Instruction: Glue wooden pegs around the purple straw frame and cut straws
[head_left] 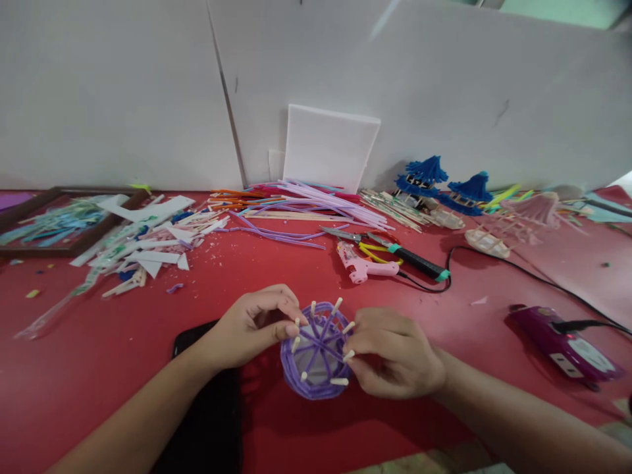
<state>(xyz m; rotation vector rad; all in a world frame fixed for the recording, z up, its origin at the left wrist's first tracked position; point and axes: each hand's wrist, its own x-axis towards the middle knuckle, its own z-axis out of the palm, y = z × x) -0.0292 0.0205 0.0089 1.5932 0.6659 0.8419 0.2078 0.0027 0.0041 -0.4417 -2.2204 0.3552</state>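
Observation:
Between my hands is a round purple pipe-cleaner craft piece, with purple spokes crossing over a pale disc in its middle. Several short wooden sticks stand up around its ring. My left hand pinches a stick at the ring's upper left with thumb and forefinger. On the right side, my right hand has its fingers closed on another stick at the rim. The stick ends poke out at the fingertips, and the fingers partly cover the ring's right edge.
A black phone-like slab lies beneath my left forearm. Beyond my hands are a pink glue gun, pliers and lilac pipe cleaners. Paper scraps lie left; a purple power strip and black cord lie right. Blue craft huts stand behind.

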